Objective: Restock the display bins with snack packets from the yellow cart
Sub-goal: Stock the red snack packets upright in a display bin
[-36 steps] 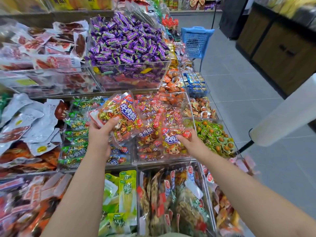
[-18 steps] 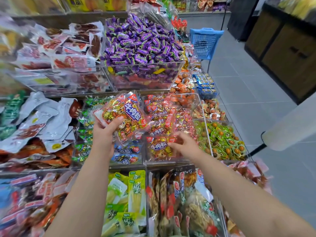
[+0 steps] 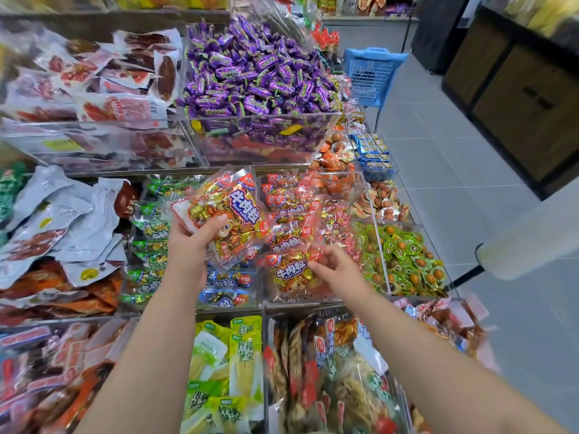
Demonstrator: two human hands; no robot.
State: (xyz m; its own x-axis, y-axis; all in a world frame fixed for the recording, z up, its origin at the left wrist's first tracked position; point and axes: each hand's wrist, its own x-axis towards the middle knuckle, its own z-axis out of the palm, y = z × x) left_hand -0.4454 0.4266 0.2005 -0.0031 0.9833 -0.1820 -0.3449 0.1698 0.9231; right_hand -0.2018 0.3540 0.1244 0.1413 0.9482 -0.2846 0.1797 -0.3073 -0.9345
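- On the tiered shelf [image 3: 103, 176], clear bins [image 3: 266, 142] in rows.
- Far: purple candies [image 3: 250, 73] right of red meat packets [image 3: 119, 108].
- Middle: white pouches [image 3: 62, 214] left, beef cube packets [image 3: 288, 211] centre.
- Near: yellow-green packets [image 3: 241, 355].

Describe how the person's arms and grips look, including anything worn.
Both arms are bare as far as the frame shows: no sleeves on the left arm or right arm. The left grip and right grip are ungloved, with no rings, watch or bracelet visible.
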